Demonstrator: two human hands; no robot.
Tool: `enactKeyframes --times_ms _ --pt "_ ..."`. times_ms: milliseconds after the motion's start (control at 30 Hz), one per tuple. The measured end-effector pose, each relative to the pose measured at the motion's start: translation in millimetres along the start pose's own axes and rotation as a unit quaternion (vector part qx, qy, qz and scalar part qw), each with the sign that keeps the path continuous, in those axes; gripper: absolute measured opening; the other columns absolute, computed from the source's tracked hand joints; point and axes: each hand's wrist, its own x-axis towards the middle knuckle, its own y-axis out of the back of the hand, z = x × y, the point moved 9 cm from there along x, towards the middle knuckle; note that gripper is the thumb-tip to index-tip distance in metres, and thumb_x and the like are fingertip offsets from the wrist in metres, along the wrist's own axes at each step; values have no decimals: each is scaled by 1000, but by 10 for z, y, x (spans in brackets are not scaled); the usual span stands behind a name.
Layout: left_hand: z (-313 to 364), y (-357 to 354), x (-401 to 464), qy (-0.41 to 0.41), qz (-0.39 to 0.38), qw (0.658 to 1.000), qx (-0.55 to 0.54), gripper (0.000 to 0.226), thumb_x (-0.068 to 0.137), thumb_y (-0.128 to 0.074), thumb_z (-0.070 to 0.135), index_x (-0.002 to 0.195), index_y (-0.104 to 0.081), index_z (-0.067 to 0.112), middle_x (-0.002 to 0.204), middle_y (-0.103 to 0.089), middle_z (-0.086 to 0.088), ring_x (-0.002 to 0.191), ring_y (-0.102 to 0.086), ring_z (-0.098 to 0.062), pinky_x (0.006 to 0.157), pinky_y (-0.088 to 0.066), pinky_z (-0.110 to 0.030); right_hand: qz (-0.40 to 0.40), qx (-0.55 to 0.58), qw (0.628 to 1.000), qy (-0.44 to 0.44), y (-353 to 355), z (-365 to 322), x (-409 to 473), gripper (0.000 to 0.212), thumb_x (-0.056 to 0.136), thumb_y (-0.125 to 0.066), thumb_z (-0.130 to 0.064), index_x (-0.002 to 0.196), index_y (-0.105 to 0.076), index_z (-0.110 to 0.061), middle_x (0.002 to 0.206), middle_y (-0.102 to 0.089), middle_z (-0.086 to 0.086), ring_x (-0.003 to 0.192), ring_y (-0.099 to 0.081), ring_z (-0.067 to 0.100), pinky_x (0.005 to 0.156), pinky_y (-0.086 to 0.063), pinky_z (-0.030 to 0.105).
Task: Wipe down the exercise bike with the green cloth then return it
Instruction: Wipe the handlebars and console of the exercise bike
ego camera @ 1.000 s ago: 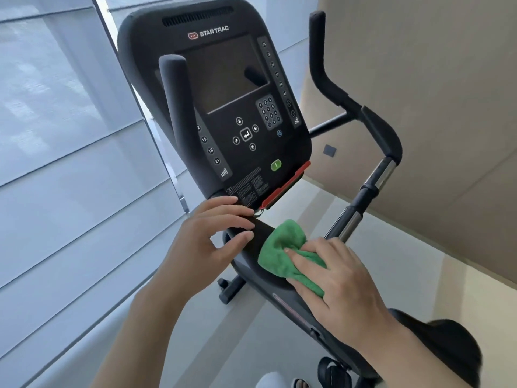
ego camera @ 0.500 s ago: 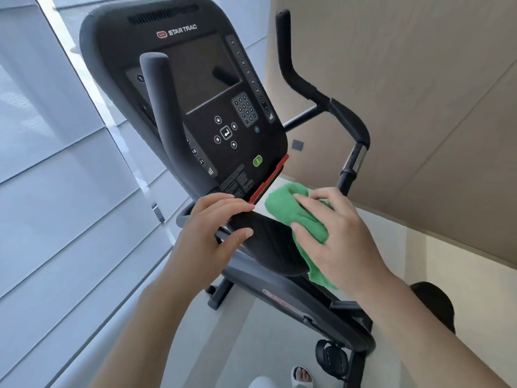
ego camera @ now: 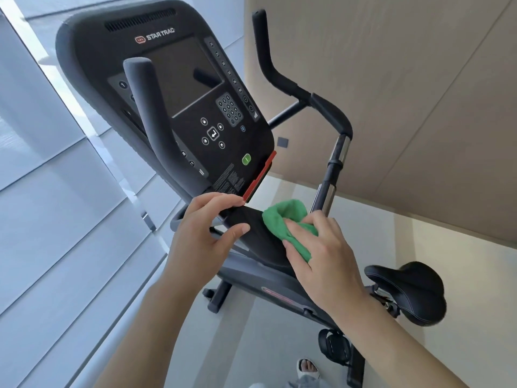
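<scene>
1. I see the right hand [ego camera: 324,256], fingers curled, pressing the green cloth [ego camera: 289,219] on the exercise bike [ego camera: 260,239] shroud below the console [ego camera: 179,88].
2. Left hand [ego camera: 201,228] pinches the console's lower edge.
3. Grey floor [ego camera: 179,331], beige wall [ego camera: 405,79], slatted blinds [ego camera: 61,219] left.

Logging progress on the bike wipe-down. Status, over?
Right hand presses green cloth on the black shroud below the console. Left hand grips the shroud's edge. Nothing in the way.
</scene>
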Motion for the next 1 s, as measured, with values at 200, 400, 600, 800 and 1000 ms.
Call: enactKeyframes --times_ms 200,400,600,800,1000 --pt "4 -13 1 1 0 1000 -3 40 89 -82 27 125 -70 35 130 -63 12 130 -51 -5 100 -39 -10 13 16 999 -43 161 384 -337 37 99 -67 -25 135 -71 -19 107 -54 -4 98 -59 22 68 -61 42" --pt "36 -23 -1 -10 3 1000 -4 41 89 -82 22 127 -70 29 131 -64 7 130 -52 -9 102 -40 -8 55 -4 990 -131 414 724 -52 39 97 -72 -19 135 -72 -12 109 -55 -1 100 -60 27 79 -58 45" --pt "20 -26 -9 -17 -3 1000 -2 42 90 -81 23 127 -68 36 133 -64 8 132 -52 -7 96 -38 -4 50 74 995 -39 212 10 421 41 99 -67 -27 138 -69 -19 116 -57 -1 110 -59 24 88 -56 42" --pt "68 -38 -60 -30 1 999 -30 49 93 -77 30 137 -55 33 134 -63 23 136 -56 -11 107 -40 -17 23 11 1000 -10 -123 -502 427 33 101 -65 -32 131 -70 -20 111 -58 4 98 -55 24 70 -57 40" --pt "82 -28 -74 -34 -9 999 -30 50 97 -74 21 136 -47 35 134 -67 17 136 -59 -16 111 -45 -32 6 47 999 1 -4 -205 -129 39 98 -59 -33 135 -69 -21 110 -52 -2 97 -55 21 62 -56 34"
